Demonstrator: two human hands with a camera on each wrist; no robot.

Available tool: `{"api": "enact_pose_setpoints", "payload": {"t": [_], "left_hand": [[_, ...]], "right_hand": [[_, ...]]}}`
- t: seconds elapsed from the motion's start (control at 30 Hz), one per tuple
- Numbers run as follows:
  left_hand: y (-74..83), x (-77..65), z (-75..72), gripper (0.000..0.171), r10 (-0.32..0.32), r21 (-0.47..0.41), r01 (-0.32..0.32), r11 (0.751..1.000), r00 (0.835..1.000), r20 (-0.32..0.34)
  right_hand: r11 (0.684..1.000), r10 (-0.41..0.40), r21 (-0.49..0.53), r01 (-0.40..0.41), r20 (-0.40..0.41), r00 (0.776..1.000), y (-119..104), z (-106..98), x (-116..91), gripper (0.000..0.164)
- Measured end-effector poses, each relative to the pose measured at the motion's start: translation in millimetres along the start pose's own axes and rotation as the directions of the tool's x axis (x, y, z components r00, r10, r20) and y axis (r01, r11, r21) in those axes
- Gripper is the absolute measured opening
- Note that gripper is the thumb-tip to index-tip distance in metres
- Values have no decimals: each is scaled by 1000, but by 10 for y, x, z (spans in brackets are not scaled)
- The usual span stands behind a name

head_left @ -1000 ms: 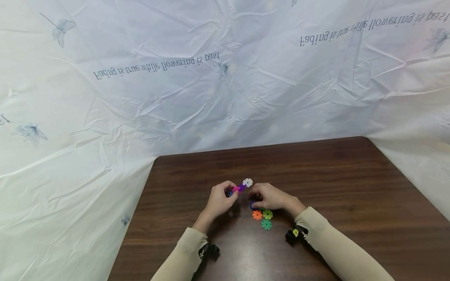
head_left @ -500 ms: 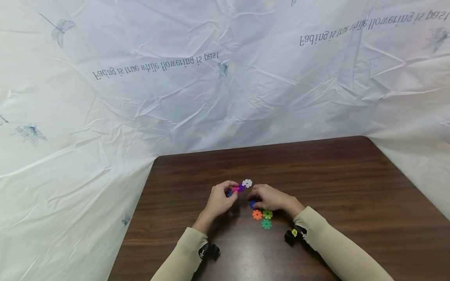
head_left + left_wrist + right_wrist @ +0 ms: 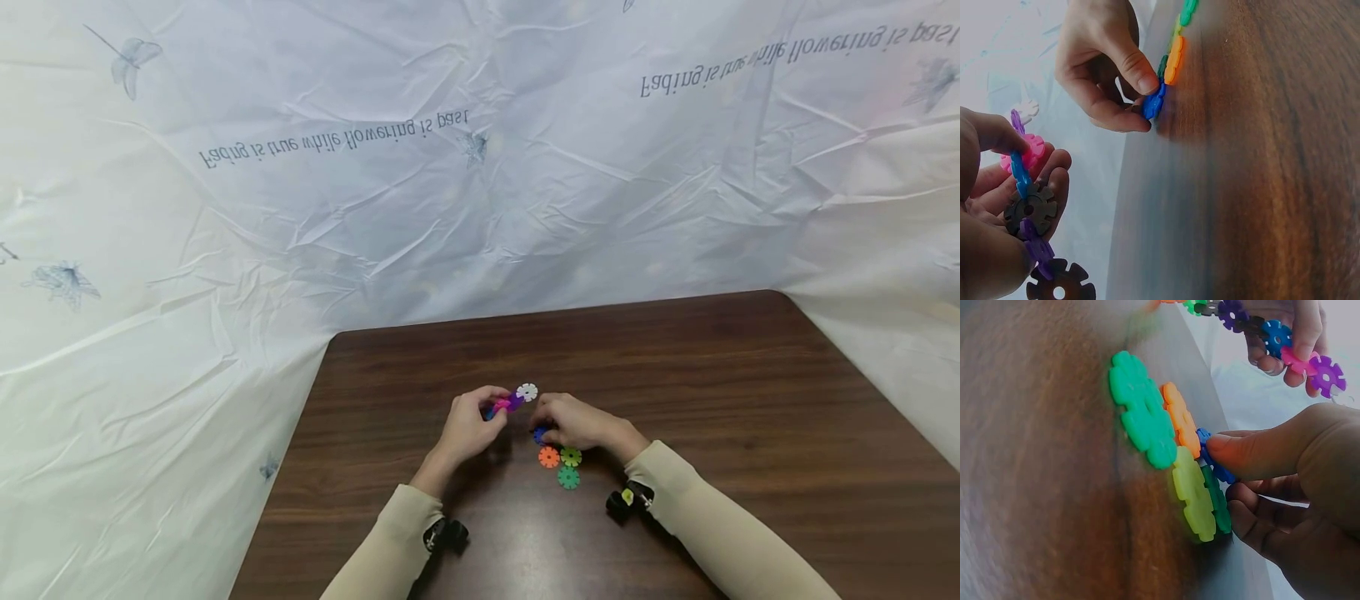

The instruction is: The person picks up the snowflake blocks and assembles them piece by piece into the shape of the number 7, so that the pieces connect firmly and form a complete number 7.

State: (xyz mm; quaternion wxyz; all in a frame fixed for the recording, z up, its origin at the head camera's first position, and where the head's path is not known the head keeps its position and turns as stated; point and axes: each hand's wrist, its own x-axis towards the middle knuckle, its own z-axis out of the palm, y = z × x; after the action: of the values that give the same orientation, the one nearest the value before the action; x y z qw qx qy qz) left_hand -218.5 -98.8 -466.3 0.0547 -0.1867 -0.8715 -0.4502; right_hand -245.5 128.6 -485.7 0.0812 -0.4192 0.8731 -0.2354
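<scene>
My left hand [image 3: 471, 425] holds a chain of interlocking notched plastic discs, its thumb on the pink disc [image 3: 1299, 361] in the right wrist view. A purple disc [image 3: 1327, 376] and a white disc [image 3: 527, 392] extend beyond the pink one. Towards the other end come a light blue disc [image 3: 1020, 174], a dark grey disc [image 3: 1030, 209] and more. My right hand [image 3: 576, 420] pinches a dark blue disc [image 3: 1154, 102] between thumb and fingers, low at the tabletop. Close by lie an orange disc [image 3: 549, 457], a yellow-green disc [image 3: 571, 456], a green disc [image 3: 568, 477] and a dark green disc [image 3: 1217, 500].
The brown wooden table [image 3: 675, 358] extends around both hands, with its far edge against a hanging white printed sheet [image 3: 480, 208]. A small black camera [image 3: 452, 536] is strapped to the left wrist, another camera [image 3: 619, 506] to the right.
The white end of the chain has dipped very slightly. More of the dark blue disc shows beside my right thumb than a second ago; both hands stay nearly in place.
</scene>
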Motion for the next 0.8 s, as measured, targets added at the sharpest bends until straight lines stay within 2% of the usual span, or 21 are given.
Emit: {"api": "enact_pose_setpoints", "payload": {"t": [0.23, 0.47, 0.6, 0.8], "left_hand": [[-8, 9, 14, 26, 26, -6, -26, 1000, 1000, 5], [-22, 7, 26, 27, 32, -10, -31, 999, 999, 26], [-22, 6, 26, 28, 23, -17, -22, 1000, 999, 41], [-7, 1, 20, 33, 19, -27, -17, 999, 997, 73]], "right_hand": [[1000, -6, 26, 9, -89, 996, 43, -27, -16, 11], [992, 37, 121, -18, -156, 987, 70, -121, -59, 11], [981, 99, 184, -60, -210, 973, 79, -200, -75, 10], [953, 201, 278, -119, -288, 936, 87, -298, -73, 10]]}}
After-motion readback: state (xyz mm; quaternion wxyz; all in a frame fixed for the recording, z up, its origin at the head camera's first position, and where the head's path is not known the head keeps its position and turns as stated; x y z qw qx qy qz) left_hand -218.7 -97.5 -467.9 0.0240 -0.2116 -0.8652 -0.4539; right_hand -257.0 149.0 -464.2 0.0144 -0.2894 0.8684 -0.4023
